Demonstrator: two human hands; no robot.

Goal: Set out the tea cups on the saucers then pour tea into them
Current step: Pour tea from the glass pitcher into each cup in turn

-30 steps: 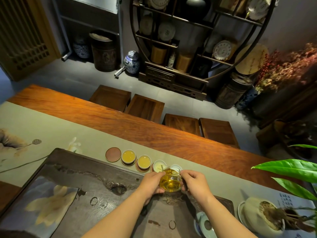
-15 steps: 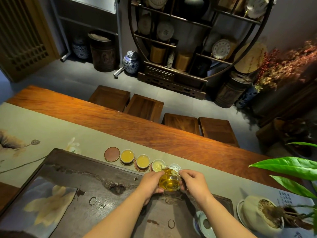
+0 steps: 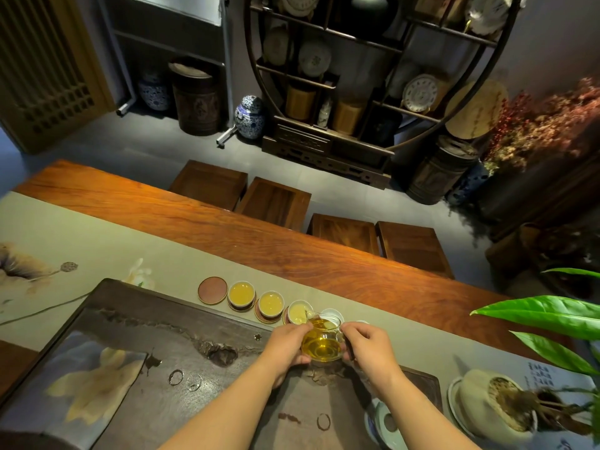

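Note:
A glass pitcher [image 3: 323, 342] of amber tea is tilted to the left, its spout over the third cup [image 3: 298, 311], which holds pale tea. My left hand [image 3: 289, 347] cradles the pitcher's left side and my right hand [image 3: 367, 347] grips its right side. Two small white cups, the first [image 3: 241, 293] and the second [image 3: 271, 303], sit on brown saucers in a row and are filled with yellow tea. An empty brown saucer [image 3: 212, 290] lies at the row's left end. Behind the pitcher, a fourth cup [image 3: 331, 314] is mostly hidden.
A dark stone tea tray [image 3: 162, 345] lies under my arms on a grey runner [image 3: 97, 254] over the wooden table [image 3: 259, 235]. A white lidded bowl [image 3: 386, 423] and a potted plant [image 3: 496, 401] stand at the right. Wooden stools [image 3: 274, 203] line the far side.
The pitcher and both hands have stayed almost in place, tilted over the third cup. The tea level in that cup has risen slightly.

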